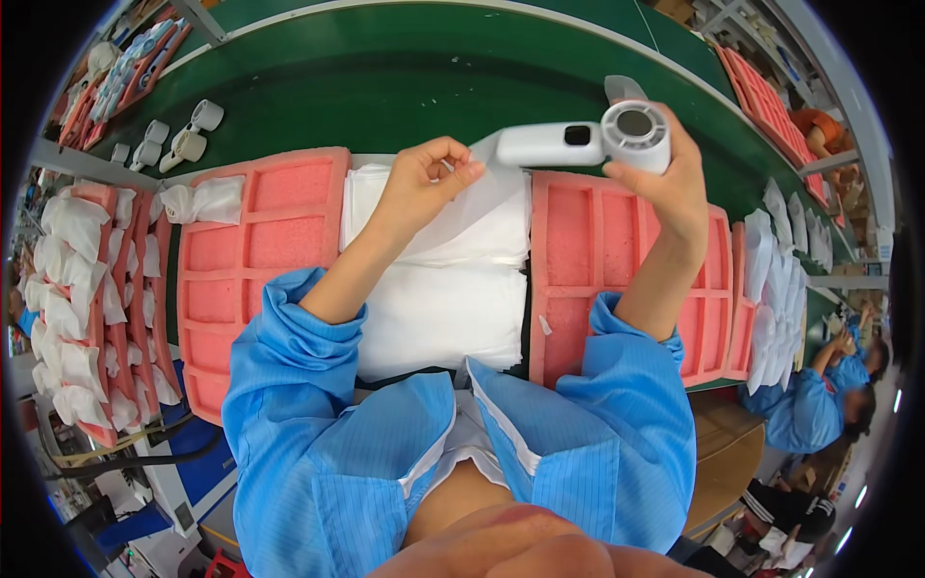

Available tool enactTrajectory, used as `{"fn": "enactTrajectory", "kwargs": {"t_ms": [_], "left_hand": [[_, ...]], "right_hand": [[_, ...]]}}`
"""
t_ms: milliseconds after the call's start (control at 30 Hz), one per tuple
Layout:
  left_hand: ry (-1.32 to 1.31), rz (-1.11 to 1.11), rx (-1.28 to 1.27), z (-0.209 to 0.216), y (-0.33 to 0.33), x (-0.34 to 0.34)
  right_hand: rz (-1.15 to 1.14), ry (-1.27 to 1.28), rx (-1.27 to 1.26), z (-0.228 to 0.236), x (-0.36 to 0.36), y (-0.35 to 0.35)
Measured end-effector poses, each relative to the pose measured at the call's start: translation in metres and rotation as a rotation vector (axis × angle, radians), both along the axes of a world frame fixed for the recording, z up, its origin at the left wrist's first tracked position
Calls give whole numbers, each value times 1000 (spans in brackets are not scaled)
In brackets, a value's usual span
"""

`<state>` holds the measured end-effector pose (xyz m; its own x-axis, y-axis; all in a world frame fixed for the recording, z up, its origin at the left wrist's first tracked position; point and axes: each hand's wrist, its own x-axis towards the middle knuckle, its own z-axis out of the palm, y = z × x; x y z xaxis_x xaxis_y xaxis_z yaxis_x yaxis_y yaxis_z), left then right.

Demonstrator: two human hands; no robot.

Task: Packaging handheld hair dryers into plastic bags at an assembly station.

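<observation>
My right hand (677,183) is wrapped round the round head of a white handheld fan (544,146). The fan lies sideways, its handle pointing left, with a small dark window near the head. A thin translucent bag (472,204) hangs by the handle's end, its edge pinched between the fingers of my left hand (429,181). Whether the handle's tip is inside the bag I cannot tell. Under both hands is a pile of flat white bags (438,313).
Pink foam trays with compartments flank the pile, one at left (207,299) and one at right (568,279). Bagged items (72,279) fill stacked trays far left. Several unwrapped fans (189,146) rest on the green conveyor belt (385,82). Co-workers (805,405) are at the right.
</observation>
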<state>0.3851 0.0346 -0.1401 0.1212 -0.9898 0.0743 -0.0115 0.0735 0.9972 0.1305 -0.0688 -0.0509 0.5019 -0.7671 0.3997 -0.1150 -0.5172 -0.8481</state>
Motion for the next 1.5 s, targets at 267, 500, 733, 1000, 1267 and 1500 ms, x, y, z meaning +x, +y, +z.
{"fn": "enactTrajectory", "kwargs": {"t_ms": [267, 500, 733, 1000, 1267, 1500], "left_hand": [[381, 182, -115, 37, 19, -1], [254, 135, -289, 37, 33, -8], [-631, 315, -726, 29, 40, -35], [-631, 226, -639, 47, 35, -26], [-389, 120, -606, 53, 29, 11], [-17, -75, -644, 60, 32, 16]], "right_hand": [[148, 88, -180, -24, 70, 33], [43, 127, -497, -52, 98, 50], [-134, 104, -652, -50, 97, 50], [-169, -47, -312, -62, 96, 43], [202, -249, -199, -46, 94, 58], [131, 89, -173, -63, 88, 42]]}}
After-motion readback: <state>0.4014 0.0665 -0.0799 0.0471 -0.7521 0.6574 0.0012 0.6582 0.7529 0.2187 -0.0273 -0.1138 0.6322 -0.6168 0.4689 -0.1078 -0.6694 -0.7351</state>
